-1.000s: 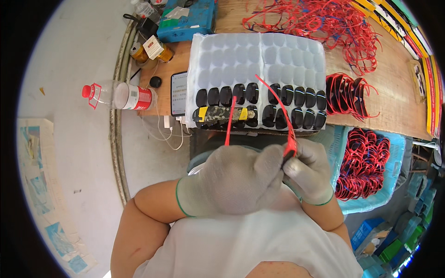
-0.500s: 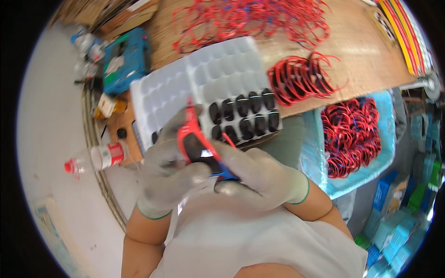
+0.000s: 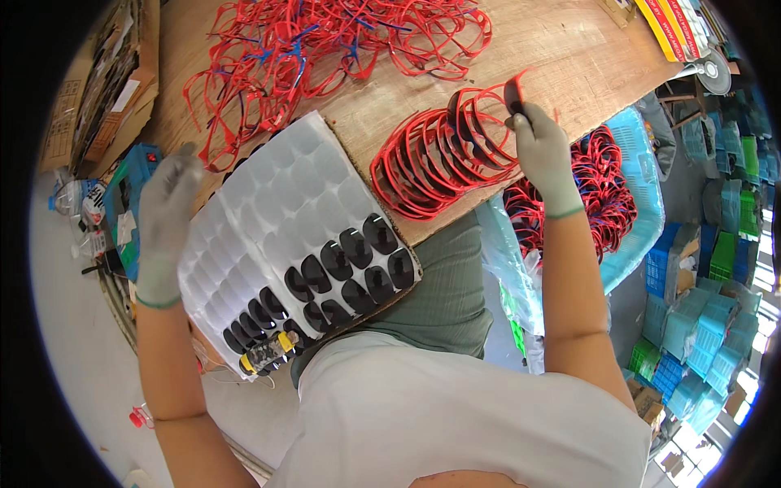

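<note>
My gloved right hand [image 3: 541,150] pinches a pair of red-framed sunglasses [image 3: 513,96] at the right end of a nested row of sunglasses [image 3: 443,150] near the table edge. My gloved left hand [image 3: 169,199], smeared by motion, is beside the left edge of a white moulded lens tray [image 3: 268,191]; its fingers cannot be made out. Dark lenses [image 3: 335,260] fill the tray's near pockets. A small yellow-and-black tool [image 3: 270,352] lies on the lenses at the near left corner. Beyond the tray spreads a tangled heap of red and blue frames [image 3: 325,57].
A light-blue lined crate [image 3: 651,220] of red frames stands right of the table [image 3: 569,45]. Flattened cardboard [image 3: 122,73] leans at the far left, with a teal case [image 3: 130,203] near it. Stacked baskets [image 3: 704,325] fill the right side.
Both hands held the sunglasses together over my lap; now they have parted. My right hand has carried the pair to the row, and my left has moved out left. The view has shifted.
</note>
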Available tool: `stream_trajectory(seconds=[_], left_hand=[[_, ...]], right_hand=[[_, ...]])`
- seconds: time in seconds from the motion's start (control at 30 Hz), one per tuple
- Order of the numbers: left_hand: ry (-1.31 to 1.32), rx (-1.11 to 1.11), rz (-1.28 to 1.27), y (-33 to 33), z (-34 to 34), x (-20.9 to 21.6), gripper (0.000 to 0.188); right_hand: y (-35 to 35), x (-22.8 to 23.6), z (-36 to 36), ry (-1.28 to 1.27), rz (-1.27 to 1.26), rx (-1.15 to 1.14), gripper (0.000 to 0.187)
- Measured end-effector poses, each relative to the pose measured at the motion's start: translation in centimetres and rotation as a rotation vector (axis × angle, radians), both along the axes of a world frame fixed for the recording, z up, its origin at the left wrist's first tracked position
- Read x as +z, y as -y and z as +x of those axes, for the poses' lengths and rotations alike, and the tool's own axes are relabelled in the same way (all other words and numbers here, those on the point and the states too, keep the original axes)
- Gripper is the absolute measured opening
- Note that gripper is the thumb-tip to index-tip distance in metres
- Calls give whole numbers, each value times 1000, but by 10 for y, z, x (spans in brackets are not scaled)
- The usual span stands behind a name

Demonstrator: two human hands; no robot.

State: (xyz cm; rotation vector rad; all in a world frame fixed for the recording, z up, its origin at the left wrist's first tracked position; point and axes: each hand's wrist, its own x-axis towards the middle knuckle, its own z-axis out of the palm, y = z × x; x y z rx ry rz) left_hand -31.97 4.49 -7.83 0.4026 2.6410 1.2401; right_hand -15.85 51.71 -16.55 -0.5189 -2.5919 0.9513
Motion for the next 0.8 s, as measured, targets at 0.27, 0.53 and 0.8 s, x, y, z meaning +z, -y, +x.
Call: stream_trajectory(seconds=[0.27,0.53,0.8], left_hand=[[740,536,-674,45,-99,-82,54],[677,805,42,76,-117,-132,23],[-25,578,622,59,-31,-16,40]], right_hand=[[19,-19,-16,284,-204,168,33],[14,9,-9,202,-103,34,36],[150,49,28,-215,-124,358,16]])
